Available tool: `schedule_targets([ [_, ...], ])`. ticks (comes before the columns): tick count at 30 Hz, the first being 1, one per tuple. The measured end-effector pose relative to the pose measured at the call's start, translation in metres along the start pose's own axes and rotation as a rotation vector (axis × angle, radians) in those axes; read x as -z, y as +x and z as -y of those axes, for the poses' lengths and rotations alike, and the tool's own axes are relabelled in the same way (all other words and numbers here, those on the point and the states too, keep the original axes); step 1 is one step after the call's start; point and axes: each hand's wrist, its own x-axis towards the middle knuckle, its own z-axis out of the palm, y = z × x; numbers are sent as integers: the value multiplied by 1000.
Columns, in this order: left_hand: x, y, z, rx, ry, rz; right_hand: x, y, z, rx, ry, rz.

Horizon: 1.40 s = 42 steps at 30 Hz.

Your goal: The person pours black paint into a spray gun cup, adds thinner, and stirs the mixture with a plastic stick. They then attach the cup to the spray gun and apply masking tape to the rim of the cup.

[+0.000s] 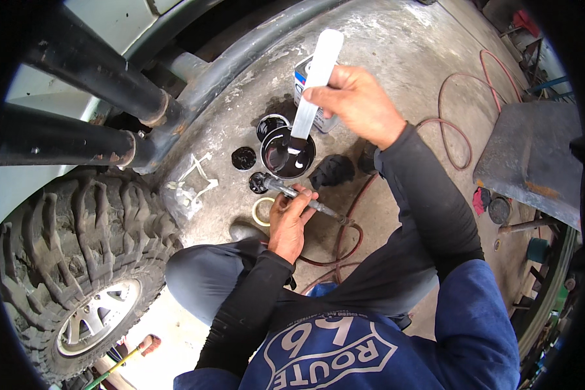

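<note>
My right hand point(361, 104) is closed around a flat white stirring paddle point(322, 68), held at a slant. Its lower end, coated black, dips into an open can point(264, 156) of glossy black paint. Lower down, my left hand point(288, 224) grips a slim grey metal air tool point(281, 187) whose rear end meets a reddish hose point(355, 242). A small round black-coated container point(257, 183) sits at the tool's front; whether they are joined I cannot tell. Behind the paint can stand a second black-filled can point(271, 125) and a rectangular metal tin point(324, 121), partly hidden by the paddle and my hand.
A black disc point(244, 158), a roll of tape point(261, 211), crumpled masking scraps point(198, 182) and a dark crumpled cloth point(333, 170) lie on the concrete. At left rise a vehicle's knobbly tyre point(84, 240) and black tubes point(65, 136). A dark metal panel point(533, 153) stands at right.
</note>
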Motion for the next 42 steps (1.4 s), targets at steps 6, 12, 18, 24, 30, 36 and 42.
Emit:
schedule_targets([
  [6, 0, 1, 0, 0, -10, 3, 21, -14, 22, 282, 212, 148],
  [12, 0, 1, -1, 6, -4, 6, 1, -4, 2, 456, -17, 290],
  [18, 0, 0, -1, 15, -12, -13, -5, 3, -6, -15, 35, 23],
  [24, 1, 1, -1, 3, -24, 1, 35, -10, 19, 256, 142, 65],
  [30, 0, 2, -1, 9, -11, -11, 15, -6, 11, 391, 106, 273],
  [36, 0, 1, -1, 8, -18, -14, -2, -5, 0, 181, -112, 48],
  [42, 0, 1, -1, -4, -22, -5, 21, -8, 15, 267, 136, 52],
])
